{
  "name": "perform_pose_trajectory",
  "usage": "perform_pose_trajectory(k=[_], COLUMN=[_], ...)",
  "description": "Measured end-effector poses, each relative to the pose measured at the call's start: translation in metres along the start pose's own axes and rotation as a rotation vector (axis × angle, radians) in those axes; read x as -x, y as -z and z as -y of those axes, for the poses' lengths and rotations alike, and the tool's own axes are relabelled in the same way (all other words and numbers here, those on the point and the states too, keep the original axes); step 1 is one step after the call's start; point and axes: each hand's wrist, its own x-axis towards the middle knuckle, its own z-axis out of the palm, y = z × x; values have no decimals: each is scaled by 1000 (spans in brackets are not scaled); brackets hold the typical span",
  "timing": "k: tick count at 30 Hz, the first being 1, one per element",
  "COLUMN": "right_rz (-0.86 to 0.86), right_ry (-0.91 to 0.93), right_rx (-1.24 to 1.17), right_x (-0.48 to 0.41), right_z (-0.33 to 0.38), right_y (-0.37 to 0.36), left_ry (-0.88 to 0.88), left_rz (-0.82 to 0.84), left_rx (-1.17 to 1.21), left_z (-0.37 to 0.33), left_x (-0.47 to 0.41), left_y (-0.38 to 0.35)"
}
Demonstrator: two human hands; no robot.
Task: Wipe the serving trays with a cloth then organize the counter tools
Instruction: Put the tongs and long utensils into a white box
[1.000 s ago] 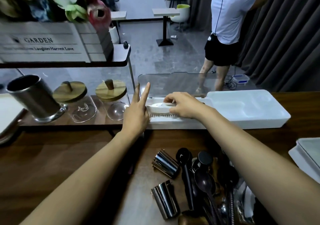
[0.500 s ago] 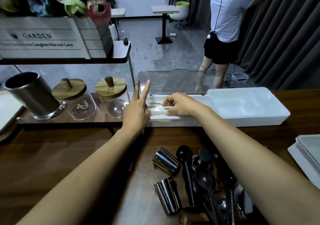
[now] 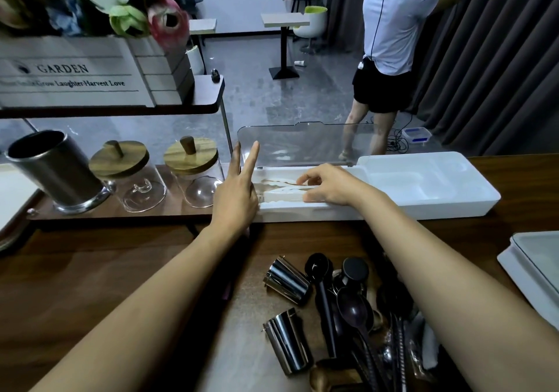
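Head view. My left hand (image 3: 237,198) stands with index and middle fingers straight, their tips against the left edge of the raised clear plastic lid (image 3: 302,143) of the long white plastic organiser box (image 3: 423,207) at the far edge of the dark wooden counter (image 3: 121,270). My right hand (image 3: 329,184) curls over a slim white utensil (image 3: 281,195) lying in the box's left compartment. I judge sorting barely begun: the heap of polished steel cups (image 3: 287,281) and matte dark spoons (image 3: 354,310) lies at the counter's near edge. A flat white tray (image 3: 532,264) sits at the right edge; whether it is wiped, I cannot tell.
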Motion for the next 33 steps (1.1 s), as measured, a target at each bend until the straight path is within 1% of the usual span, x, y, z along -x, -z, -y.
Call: perform_pose_trajectory(k=[7,14,20,26,30,33], right_rz=[-49,-210,-296,-333,-344,-405], right_ry=[72,98,65,12,-49,-129], right_rx=[29,-38,-121,-165,-195,-217], right_x=[7,35,76,125,167,216], right_z=[10,8,-2,-13,-22,-32], right_y=[-5,12,24,20,17,14], left_ry=[8,9,-12,-7,-15,-31], left_rz=[9,2,-16,42,49,52], left_rx=[-8,7,57,108,129,131], left_z=[2,2,4,0,4,8], left_x=[1,0,-1,2,2,1], left_y=[1,-1,-2,5,6,1])
